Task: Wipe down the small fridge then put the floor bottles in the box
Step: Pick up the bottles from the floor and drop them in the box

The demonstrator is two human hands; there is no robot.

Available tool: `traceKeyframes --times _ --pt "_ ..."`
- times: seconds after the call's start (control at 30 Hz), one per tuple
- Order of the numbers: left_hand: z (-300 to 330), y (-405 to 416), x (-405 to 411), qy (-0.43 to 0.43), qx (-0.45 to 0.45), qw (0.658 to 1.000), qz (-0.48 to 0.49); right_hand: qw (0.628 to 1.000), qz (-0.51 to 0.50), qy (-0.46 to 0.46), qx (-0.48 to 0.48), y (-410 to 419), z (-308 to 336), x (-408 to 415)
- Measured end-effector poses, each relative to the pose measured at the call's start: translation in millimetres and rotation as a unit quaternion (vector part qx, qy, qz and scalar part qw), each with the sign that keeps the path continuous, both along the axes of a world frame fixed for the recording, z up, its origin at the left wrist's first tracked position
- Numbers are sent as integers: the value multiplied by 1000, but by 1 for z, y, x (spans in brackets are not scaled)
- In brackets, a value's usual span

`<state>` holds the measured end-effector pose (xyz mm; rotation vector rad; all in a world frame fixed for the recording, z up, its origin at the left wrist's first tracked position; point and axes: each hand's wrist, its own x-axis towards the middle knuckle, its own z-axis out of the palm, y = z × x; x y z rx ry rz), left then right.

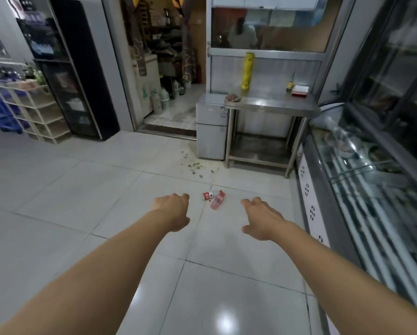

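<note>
1. Left hand (172,210) and right hand (263,220) nearest, outstretched, fingers loosely curled, holding nothing.
2. Bottles (214,199) lie on the tiles just beyond, between the hands; labels unreadable.
3. Fridge (211,126) at 12 o'clock, touching the steel table (270,105); debris (194,165) before it.
4. Display case (362,170) at 3 o'clock, contents blurred.

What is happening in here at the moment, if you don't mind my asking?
A person stands on the tiled floor with both arms stretched forward, left hand and right hand holding nothing. Two small red bottles lie on the floor just beyond the hands. The small silver fridge stands further back beside a steel table, with a cloth on the table's edge.
</note>
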<state>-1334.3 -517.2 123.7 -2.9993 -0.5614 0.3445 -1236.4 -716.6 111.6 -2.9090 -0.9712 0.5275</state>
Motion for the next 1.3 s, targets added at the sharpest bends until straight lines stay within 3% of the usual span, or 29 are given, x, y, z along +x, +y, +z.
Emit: traceKeyframes --times 0.37,0.73,1.0,1.3 --pt "-31 136 190 1 -17 1000 -6 1000 -16 4 19 146 -28 191" --pt "-49 258 367 26 -32 999 -6 999 0 36 -25 272 -42 362" --pt "-90 365 497 49 -48 995 -73 994 -87 61 -30 359 -81 469" --pt "-149 456 615 132 -58 976 -163 970 -201 132 -21 436 -147 533"
